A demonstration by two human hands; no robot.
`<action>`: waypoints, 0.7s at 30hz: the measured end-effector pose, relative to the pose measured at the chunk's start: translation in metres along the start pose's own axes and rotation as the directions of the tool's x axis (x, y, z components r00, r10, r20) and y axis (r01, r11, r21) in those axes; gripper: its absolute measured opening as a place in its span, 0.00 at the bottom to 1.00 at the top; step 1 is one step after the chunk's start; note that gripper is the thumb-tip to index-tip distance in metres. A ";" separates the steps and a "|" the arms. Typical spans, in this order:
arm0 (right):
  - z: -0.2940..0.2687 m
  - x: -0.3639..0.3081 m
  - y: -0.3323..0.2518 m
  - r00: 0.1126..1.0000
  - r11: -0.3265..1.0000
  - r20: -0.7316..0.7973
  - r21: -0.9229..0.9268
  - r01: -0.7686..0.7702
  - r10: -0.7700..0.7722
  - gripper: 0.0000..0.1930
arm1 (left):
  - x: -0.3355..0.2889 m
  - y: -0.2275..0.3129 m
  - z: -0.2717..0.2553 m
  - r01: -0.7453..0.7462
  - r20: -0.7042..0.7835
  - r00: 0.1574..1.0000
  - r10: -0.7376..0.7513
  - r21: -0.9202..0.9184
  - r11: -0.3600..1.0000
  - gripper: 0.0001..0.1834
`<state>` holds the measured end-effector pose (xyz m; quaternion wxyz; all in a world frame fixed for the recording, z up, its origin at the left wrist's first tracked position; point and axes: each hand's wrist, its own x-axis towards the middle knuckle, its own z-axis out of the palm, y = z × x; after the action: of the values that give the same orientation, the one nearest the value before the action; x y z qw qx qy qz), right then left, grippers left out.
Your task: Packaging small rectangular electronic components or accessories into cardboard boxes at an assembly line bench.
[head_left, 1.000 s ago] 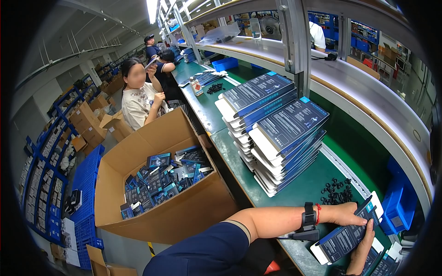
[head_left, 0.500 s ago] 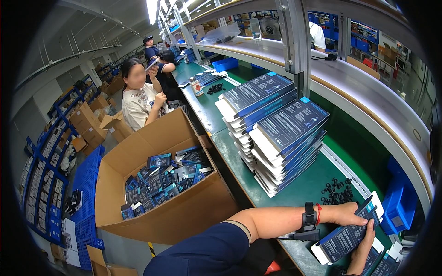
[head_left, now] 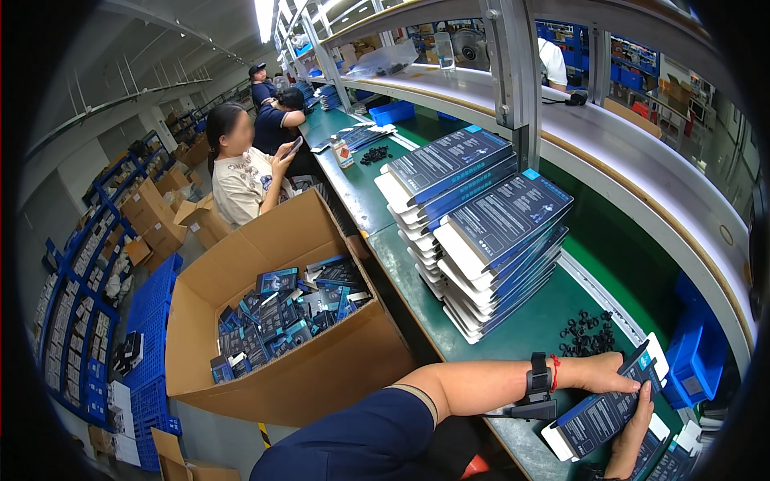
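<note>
A dark blue printed carton (head_left: 593, 425) with white open end flaps lies tilted between my hands at the lower right. My left hand (head_left: 601, 373) grips its upper long edge, the thumb on the printed face. From below, my right hand (head_left: 635, 429) holds the opposite side, its thumb close to the left one. Right behind my left hand is a pile of small black plastic parts (head_left: 587, 333). More cartons (head_left: 678, 461) of the same kind lie partly hidden past my right hand.
Stacked flat cartons (head_left: 505, 216) stand on the green bench (head_left: 401, 264). A large cardboard box (head_left: 297, 401) full of small boxes sits left of it. Blue bins (head_left: 698, 361) are at the right, beneath a metal shelf (head_left: 634, 176). A co-worker (head_left: 245, 176) sits beyond the box.
The co-worker has lowered a phone from near head height to chest height and turned toward it. My hands and the carton have not visibly moved.
</note>
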<state>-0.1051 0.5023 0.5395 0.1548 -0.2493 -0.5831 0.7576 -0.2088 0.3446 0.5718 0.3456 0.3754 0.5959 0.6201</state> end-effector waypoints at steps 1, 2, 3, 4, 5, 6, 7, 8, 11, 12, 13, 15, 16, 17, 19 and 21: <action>0.000 0.000 0.000 1.000 1.000 -0.008 -0.005 -0.001 0.001 0.30 | 0.000 0.000 0.000 -0.004 0.000 1.000 0.004 -0.003 1.000 0.24; 0.000 0.000 0.000 1.000 1.000 -0.016 -0.011 -0.003 0.003 0.30 | 0.000 0.000 0.000 -0.004 0.000 1.000 0.004 -0.003 1.000 0.24; 0.000 0.000 0.000 1.000 1.000 -0.016 -0.011 -0.003 0.003 0.30 | -0.001 0.001 0.000 0.002 -0.001 1.000 -0.002 -0.001 1.000 0.24; 0.000 0.000 -0.001 1.000 1.000 -0.017 -0.013 -0.006 0.006 0.29 | -0.001 0.002 0.000 0.010 -0.002 1.000 -0.010 0.002 1.000 0.24; 0.001 -0.001 -0.001 1.000 1.000 -0.017 -0.016 -0.010 0.010 0.29 | -0.001 0.002 0.000 0.010 -0.002 1.000 -0.010 0.002 1.000 0.24; 0.001 -0.001 -0.002 1.000 1.000 -0.016 -0.015 -0.011 0.011 0.29 | -0.001 0.003 0.000 0.013 -0.004 1.000 -0.012 0.012 1.000 0.24; 0.003 -0.001 -0.002 1.000 1.000 -0.007 -0.014 -0.011 0.011 0.29 | -0.002 0.004 -0.001 0.015 -0.006 1.000 -0.015 0.023 1.000 0.24; 0.004 -0.001 -0.002 1.000 1.000 0.002 -0.012 -0.011 0.011 0.29 | -0.002 0.003 -0.001 0.016 -0.009 1.000 -0.016 0.024 1.000 0.24; 0.000 -0.001 -0.002 1.000 1.000 -0.016 -0.018 -0.016 0.016 0.29 | 0.000 0.001 0.000 -0.009 -0.011 1.000 0.009 0.020 1.000 0.24; -0.001 -0.002 -0.002 1.000 1.000 -0.023 -0.020 -0.012 0.012 0.29 | 0.000 0.001 0.001 -0.010 -0.008 1.000 0.010 0.028 1.000 0.24; -0.002 0.000 -0.001 1.000 1.000 -0.017 -0.020 -0.012 0.012 0.30 | 0.000 0.002 0.000 -0.004 -0.014 1.000 0.005 0.039 0.999 0.24; -0.002 0.001 0.001 1.000 1.000 -0.012 -0.019 -0.012 0.012 0.30 | 0.001 0.000 0.000 -0.003 -0.020 1.000 0.004 0.032 0.999 0.24; -0.003 0.002 0.002 1.000 1.000 -0.009 -0.022 -0.009 0.009 0.30 | 0.001 -0.001 0.000 -0.004 -0.026 1.000 0.004 0.025 1.000 0.24; -0.002 0.002 0.002 1.000 1.000 -0.007 -0.025 -0.005 0.005 0.30 | 0.001 -0.002 0.000 -0.003 -0.027 1.000 0.004 0.026 1.000 0.24; -0.002 0.002 0.002 1.000 1.000 -0.005 -0.022 -0.004 0.004 0.30 | 0.001 -0.002 0.000 0.019 -0.030 0.999 -0.019 0.020 1.000 0.25; -0.001 0.002 0.001 1.000 1.000 -0.003 -0.021 -0.003 0.003 0.30 | 0.000 -0.002 0.000 0.025 -0.032 0.999 -0.024 0.023 0.999 0.25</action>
<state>-0.1057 0.5039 0.5381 0.1520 -0.2529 -0.5903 0.7513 -0.2091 0.3450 0.5703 0.3391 0.3622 0.6131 0.6148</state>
